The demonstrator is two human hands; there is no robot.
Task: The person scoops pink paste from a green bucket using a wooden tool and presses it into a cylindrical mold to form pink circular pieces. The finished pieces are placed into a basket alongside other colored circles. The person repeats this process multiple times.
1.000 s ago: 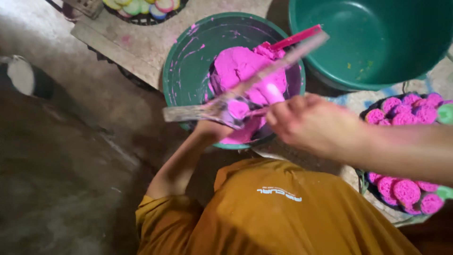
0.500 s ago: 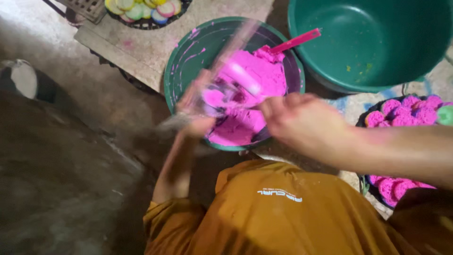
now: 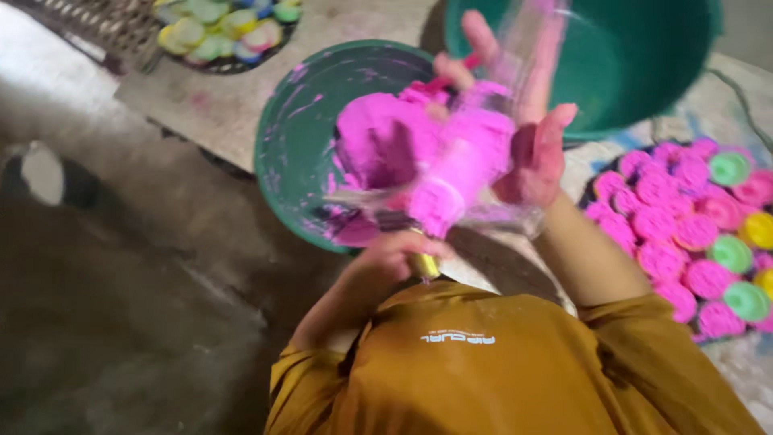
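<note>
Pink paste (image 3: 451, 161) heaped over green bowl (image 3: 298, 137); left hand (image 3: 394, 258) gripped yellow handle (image 3: 424, 264); right hand (image 3: 535, 157) open-fingered, touching blurred clear wrap (image 3: 523, 48).

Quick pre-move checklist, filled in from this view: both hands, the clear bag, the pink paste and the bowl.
1. Left hand closed on the yellow piece at the clear bag's lower end: ok.
2. Right hand open against the bag's side, fingers up, not gripping: ok.
3. Bag over the green bowl of pink paste: ok, bag blurred.
4. Bag closed at the top: cannot tell, motion blur.
5. Tray of pink rosettes at the right, apart from both hands: ok.
6. Empty green basin behind the hands, untouched: ok.
</note>
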